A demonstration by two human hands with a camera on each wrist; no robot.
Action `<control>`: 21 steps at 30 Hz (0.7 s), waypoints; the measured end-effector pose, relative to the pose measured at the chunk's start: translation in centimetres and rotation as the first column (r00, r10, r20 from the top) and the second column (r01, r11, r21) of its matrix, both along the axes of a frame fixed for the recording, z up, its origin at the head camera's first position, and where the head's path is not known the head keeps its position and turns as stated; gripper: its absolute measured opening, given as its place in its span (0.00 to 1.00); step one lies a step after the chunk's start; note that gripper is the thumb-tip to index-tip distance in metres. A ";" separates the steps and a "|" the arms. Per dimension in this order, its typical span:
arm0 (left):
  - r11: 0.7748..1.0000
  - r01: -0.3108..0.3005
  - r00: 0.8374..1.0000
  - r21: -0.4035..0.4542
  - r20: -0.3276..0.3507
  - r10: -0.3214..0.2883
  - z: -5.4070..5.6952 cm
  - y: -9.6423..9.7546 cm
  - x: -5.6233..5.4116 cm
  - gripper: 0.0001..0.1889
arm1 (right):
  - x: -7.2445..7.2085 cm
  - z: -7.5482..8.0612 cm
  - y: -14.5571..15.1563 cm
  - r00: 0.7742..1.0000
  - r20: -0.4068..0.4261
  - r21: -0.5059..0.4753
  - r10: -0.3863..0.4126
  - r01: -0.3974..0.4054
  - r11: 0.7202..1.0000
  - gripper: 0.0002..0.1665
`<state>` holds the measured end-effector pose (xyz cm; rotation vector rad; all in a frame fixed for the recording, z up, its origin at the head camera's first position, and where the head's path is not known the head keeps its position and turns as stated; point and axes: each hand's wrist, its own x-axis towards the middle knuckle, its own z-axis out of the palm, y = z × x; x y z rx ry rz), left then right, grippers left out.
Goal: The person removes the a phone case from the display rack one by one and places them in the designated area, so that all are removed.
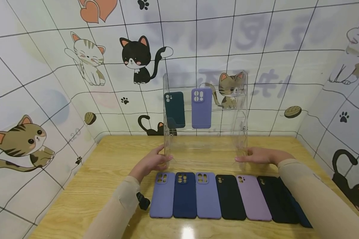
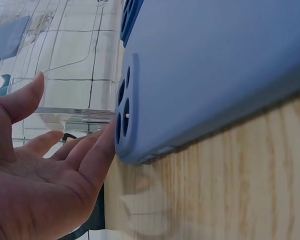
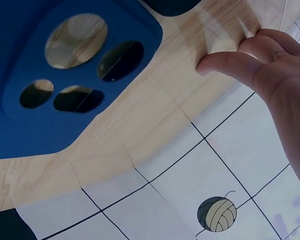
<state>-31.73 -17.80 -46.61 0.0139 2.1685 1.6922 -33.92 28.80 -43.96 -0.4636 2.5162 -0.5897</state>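
A clear tiered display stand stands upright on the table. On its upper tier lean a dark green phone case and a lavender phone case. My left hand is at the stand's lower left side, its thumb and fingers spread in the left wrist view. At the lower right side is my right hand, with extended fingers at the tabletop in the right wrist view. Closest to the left hand lies a periwinkle phone case; a blue phone case fills a corner of the right wrist view.
A row of several phone cases lies before the stand, among them a navy case, a black case and a lilac case. The right forearm overlaps the row's end. Behind the wooden table rises a cat-print wall.
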 end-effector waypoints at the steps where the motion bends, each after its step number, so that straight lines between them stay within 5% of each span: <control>1: 1.000 0.005 1.000 -0.006 -0.004 -0.005 0.1 0.1 0.0 0.45 | 0.0 0.1 0.0 1.000 -0.004 0.001 -0.001 0.001 1.000 0.61; 9: 0.983 0.065 0.995 -0.171 -0.058 -0.076 1.8 0.6 -0.2 0.43 | 0.2 -0.2 -0.1 1.000 -0.019 -0.025 -0.005 0.005 1.000 0.59; 17: 0.927 0.026 0.985 -0.375 -0.150 -0.088 5.5 0.4 -0.1 0.50 | 0.6 0.1 -0.3 1.000 -0.024 -0.027 -0.014 0.013 1.000 0.60; 21: 0.865 -0.036 0.942 -0.501 -0.305 -0.138 8.4 0.0 -0.4 0.46 | 0.7 0.2 -0.2 1.000 -0.011 -0.034 -0.022 0.022 0.999 0.60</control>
